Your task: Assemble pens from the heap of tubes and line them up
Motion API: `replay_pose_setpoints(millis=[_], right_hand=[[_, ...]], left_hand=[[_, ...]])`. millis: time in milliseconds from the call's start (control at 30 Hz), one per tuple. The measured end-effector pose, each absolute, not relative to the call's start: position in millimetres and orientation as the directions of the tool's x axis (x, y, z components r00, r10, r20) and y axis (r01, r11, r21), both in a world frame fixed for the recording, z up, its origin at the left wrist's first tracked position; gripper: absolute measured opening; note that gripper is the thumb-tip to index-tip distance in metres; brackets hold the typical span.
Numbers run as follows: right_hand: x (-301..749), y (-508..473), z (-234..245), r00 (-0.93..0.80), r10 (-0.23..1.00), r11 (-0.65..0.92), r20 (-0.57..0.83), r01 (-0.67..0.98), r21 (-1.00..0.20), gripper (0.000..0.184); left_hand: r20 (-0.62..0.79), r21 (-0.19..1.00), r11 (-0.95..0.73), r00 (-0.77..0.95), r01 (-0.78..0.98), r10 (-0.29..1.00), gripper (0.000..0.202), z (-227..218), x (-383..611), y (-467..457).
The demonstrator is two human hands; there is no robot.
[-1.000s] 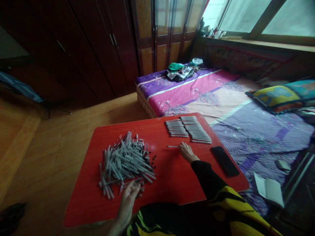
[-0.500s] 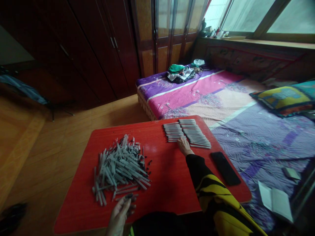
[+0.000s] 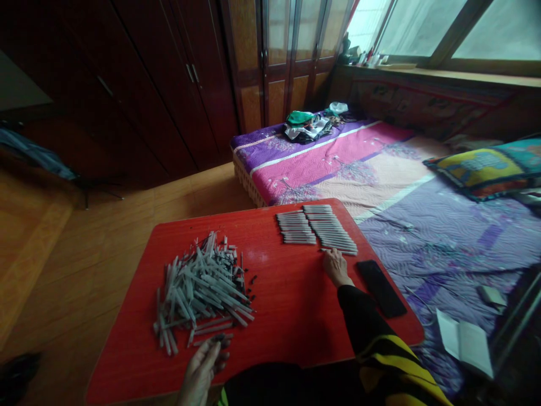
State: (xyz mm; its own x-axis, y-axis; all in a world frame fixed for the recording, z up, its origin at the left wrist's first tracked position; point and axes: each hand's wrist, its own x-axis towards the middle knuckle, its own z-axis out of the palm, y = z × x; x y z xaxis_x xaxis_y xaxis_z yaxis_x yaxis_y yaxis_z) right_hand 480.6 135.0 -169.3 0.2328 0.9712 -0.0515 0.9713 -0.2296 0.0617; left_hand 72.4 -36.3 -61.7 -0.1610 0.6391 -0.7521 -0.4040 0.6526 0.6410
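My right hand (image 3: 337, 267) is at the lower end of the right-hand column of slim pale pen-like sticks (image 3: 332, 228), its fingers bent together on the nearest stick. To the left of it lies a second, shorter column of these sticks (image 3: 298, 228), with dark tips pointing left. My left hand (image 3: 203, 363) hovers at the table's front edge with a small black piece (image 3: 220, 337) pinched at its fingertips. Just beyond it is a loose heap of translucent pale tubes (image 3: 203, 287), with small black bits (image 3: 252, 279) scattered on its right side.
Everything lies on a red table (image 3: 274, 304). A black phone (image 3: 381, 287) rests at its right edge. A bed (image 3: 338, 175) with a patterned cover adjoins the table, bearing folded clothes (image 3: 306, 125), a pillow (image 3: 486, 169) and an open booklet (image 3: 464, 341). Dark wardrobes (image 3: 169, 84) stand behind.
My right hand has shifted right, from the foot of the left column to the foot of the right column. My left hand stays in place, and the view has turned slightly.
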Motion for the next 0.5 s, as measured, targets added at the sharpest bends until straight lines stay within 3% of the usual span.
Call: replay_pose_setpoints(millis=[500], right_hand=[[497, 143, -173, 0.196, 0.98, -0.193, -0.039, 0.979, 0.06, 0.029]], left_hand=[[-0.708, 0.69, 0.621, -0.168, -0.372, 0.686, 0.046, -70, 63, -43]])
